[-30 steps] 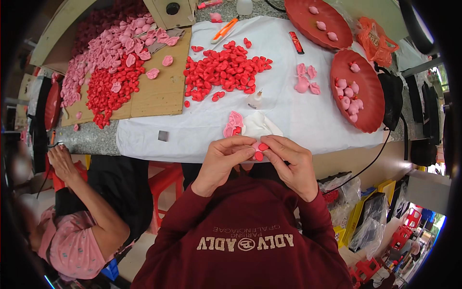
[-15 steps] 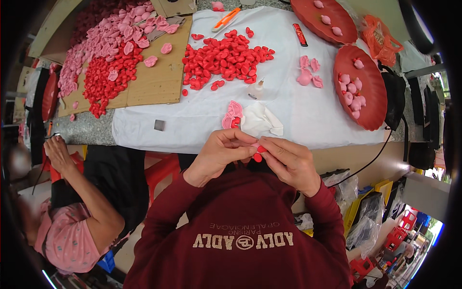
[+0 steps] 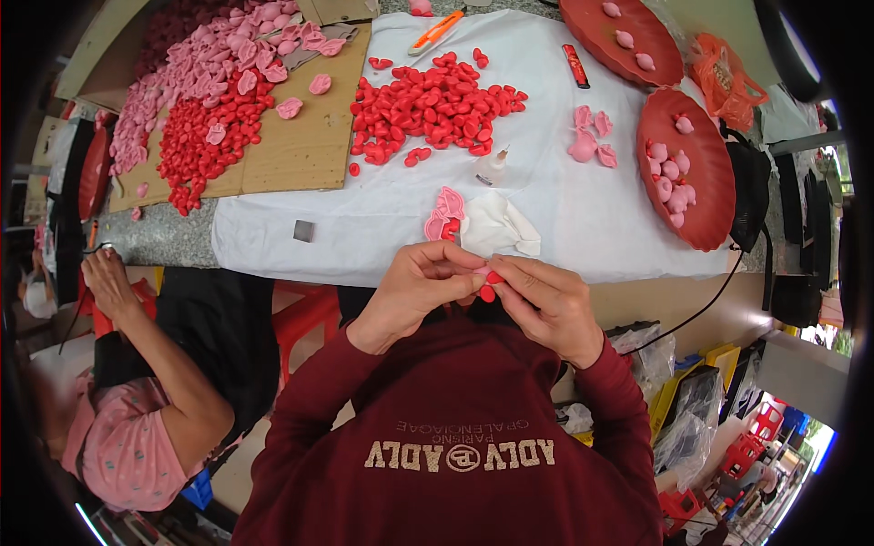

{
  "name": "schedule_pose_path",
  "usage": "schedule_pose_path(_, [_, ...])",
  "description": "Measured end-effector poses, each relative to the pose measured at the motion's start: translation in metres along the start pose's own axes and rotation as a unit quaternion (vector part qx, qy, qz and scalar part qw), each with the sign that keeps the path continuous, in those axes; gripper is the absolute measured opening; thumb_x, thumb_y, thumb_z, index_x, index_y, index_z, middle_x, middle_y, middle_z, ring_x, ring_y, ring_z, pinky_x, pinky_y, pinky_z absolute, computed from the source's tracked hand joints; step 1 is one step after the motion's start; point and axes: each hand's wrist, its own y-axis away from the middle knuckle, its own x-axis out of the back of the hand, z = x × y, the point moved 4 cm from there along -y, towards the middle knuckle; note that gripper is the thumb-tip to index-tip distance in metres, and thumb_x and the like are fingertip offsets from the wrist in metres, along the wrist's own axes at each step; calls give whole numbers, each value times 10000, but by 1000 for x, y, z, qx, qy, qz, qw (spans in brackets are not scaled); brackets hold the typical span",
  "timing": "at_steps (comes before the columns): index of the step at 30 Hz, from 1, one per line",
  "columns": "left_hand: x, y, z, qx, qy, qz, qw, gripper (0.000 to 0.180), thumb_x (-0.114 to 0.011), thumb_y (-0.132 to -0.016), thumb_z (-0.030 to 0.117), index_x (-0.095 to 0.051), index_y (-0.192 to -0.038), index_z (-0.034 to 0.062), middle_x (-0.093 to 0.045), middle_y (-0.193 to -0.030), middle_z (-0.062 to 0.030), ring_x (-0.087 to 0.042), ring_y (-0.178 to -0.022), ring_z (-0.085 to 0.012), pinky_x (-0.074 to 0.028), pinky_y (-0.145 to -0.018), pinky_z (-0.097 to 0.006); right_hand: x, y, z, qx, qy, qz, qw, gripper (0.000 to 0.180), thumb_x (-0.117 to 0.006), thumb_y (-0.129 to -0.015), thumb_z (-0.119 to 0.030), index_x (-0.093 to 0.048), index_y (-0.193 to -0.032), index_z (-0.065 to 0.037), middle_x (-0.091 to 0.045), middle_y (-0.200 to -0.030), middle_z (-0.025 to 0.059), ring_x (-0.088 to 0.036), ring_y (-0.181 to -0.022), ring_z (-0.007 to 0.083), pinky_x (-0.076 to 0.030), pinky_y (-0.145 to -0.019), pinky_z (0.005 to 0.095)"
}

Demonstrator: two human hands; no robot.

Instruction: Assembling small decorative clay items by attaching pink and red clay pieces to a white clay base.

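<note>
Just off the table's near edge, both my hands work close together with bent, pinching fingers. My left hand (image 3: pixel 405 291) pinches a small pink piece (image 3: pixel 482 271), mostly covered by the fingertips. Against it, my right hand (image 3: pixel 553 308) grips a small, smooth red piece (image 3: pixel 488 294); a second red bit (image 3: pixel 494 277) shows above it between the fingertips. Beyond my hands lie pink moulded shells (image 3: pixel 444 212) with red pieces by them, and a crumpled white cloth (image 3: pixel 499 227). A small clear bottle with a thin tip (image 3: pixel 492 169) stands farther back.
Red pieces (image 3: pixel 428 107) are heaped on the white sheet (image 3: pixel 364 232). Pink parts (image 3: pixel 214 77) pile up on cardboard (image 3: pixel 305 150) at left. Scalloped red trays (image 3: pixel 715 205) hold pink figures. An orange cutter (image 3: pixel 437 33) and grey block (image 3: pixel 303 231) lie about. A co-worker's hand (image 3: pixel 109 280) is at left.
The whole view has shifted slightly, so table items sit a little farther right. My hands keep the same grip; the red piece has turned slightly between my fingers.
</note>
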Motion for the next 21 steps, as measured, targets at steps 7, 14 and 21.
schedule_pose_path(7, [0, 0, 2, 5, 9, 1, 1000, 115, -582, -807, -28, -599, -921, -27, -627, -870, -93, -612, -770, -144, -510, -681, -261, 0, -3, 1, -11, -17, -8, 1000, 278, -623, -733, 44, -609, -1011, 36, -634, -932, 159, -645, -792, 246, -518, -675, 289])
schedule_pose_path(14, [3, 1, 1, 29, 6, 10, 1000, 117, -589, -807, -17, -592, -924, -26, -634, -872, -110, -618, -764, -151, -510, -694, -267, 1, -8, 1, -33, -55, -25, 998, 263, -616, -746, 44, -612, -1009, 31, -637, -926, 148, -645, -763, 207, -516, -644, 262])
schedule_pose_path(21, [2, 6, 4, 13, 9, 25, 1000, 130, -599, -805, -5, -595, -934, -17, -636, -887, -103, -621, -799, -144, -503, -722, -260, 2, -10, -2, -46, -79, -36, 995, 260, -614, -748, 44, -613, -1007, 28, -638, -927, 142, -645, -761, 202, -515, -637, 259])
